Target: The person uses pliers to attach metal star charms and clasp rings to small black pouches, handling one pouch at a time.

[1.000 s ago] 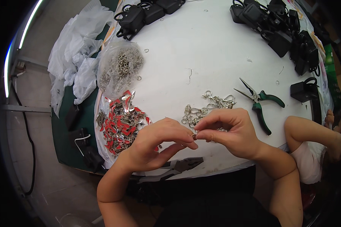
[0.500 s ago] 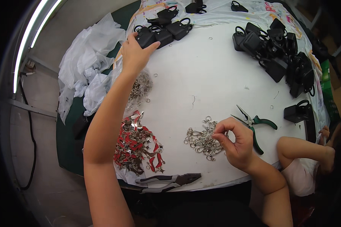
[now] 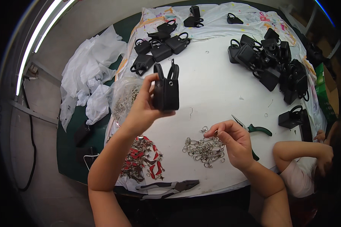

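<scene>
A small black handbag (image 3: 171, 94) with two looped handles is held upright over the table by my left hand (image 3: 142, 109), fingers and thumb wrapped round its body. Low over the table, my right hand (image 3: 235, 145) is closed in a pinch; a tiny brownish bit shows at the fingertips, too small to name. Just beside those fingers lies a heap of silver swivel clasps (image 3: 204, 151). Green-handled needle-nose pliers (image 3: 259, 129) are partly hidden behind the right hand. Red shoe-shaped charms (image 3: 137, 155) with chains are piled near my left forearm.
Grey-black pliers (image 3: 170, 186) lie at the near edge. Several black mini bags (image 3: 161, 52) rest far left, with a larger pile (image 3: 269, 56) at right. A clear bag of metal rings (image 3: 123, 101) sits left. Another person's arm (image 3: 301, 150) is at the right edge.
My left hand has picked up a mini handbag from the far-left group and brought it nearer, toward the middle. The right hand stays pinched by the clasps, barely moved.
</scene>
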The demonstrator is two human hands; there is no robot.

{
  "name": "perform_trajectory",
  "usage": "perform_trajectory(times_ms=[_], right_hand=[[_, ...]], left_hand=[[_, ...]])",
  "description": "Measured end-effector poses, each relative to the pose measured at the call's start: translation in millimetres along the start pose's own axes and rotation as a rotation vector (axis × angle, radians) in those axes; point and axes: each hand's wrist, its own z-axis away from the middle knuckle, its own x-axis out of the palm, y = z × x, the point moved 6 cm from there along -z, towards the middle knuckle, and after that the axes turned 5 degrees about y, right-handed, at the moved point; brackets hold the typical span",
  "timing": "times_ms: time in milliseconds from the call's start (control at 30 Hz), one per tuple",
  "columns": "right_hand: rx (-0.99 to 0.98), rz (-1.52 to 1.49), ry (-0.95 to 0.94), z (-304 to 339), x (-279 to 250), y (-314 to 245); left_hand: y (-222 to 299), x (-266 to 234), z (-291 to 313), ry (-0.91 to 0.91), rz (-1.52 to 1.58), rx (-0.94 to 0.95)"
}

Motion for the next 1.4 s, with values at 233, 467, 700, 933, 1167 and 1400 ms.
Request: perform_trajectory(times_ms=[233,467,700,933,1167,1400], right_hand=[[0.236,0.027,-0.164,13.0,38.1,7.0],[-0.042,0.500,-0.259,5.6,50.3,-4.9],[-0.200,0.649,-0.236,-0.6,55.3,-2.6],[-0.082,0.133,0.025,16.2,44.0,37.9],[-0.084,0.212,-0.012,12.7,44.0,34.8],[-0.358,0.693,-0.182,5.2,47.6,13.9]], left_hand=[[-32.0,45.2,105.7,-0.237,-0.057,-0.032],[-22.2,37.9,112.9,-0.157,-0.307,0.222],[-19.8,31.4,118.7,-0.066,-0.421,0.275],[-10.7,35.0,125.2,0.177,-0.761,0.616],[-17.6,29.5,125.1,0.161,-0.597,0.422],[-26.3,28.2,125.9,0.051,-0.489,0.289]])
